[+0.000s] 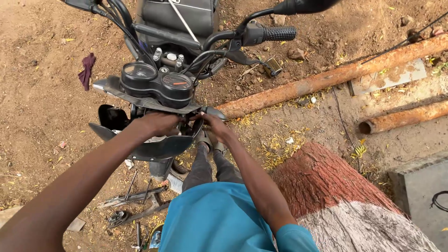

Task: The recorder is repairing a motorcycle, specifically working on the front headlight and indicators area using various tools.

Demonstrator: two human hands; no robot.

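At the centre of the frame both hands work under the instrument cluster (pixel 156 84) of a motorcycle (pixel 177 28), on the black headlight cowl (pixel 154 147) that hangs loose just below the gauges. The left hand (pixel 158 123) rests on the cowl's upper edge with fingers curled over it; the right hand (pixel 212 123) pinches near a bracket at the cowl's right side, fingers together, though I cannot tell exactly what they clamp. The cowl looks like thin moulded plastic: light, fairly stiff yet likely to flex and crack at its mounting tabs, and smooth enough to slip, so its rim and bracket points seem the safest places to hold. Counted: one cowl, two round gauges, two rusty pipes (pixel 326 79) at upper right, one tree trunk (pixel 336 191) at lower right, one dark red rag (pixel 87 70) at upper left, several tools (pixel 135 196) on the dirt at lower left.
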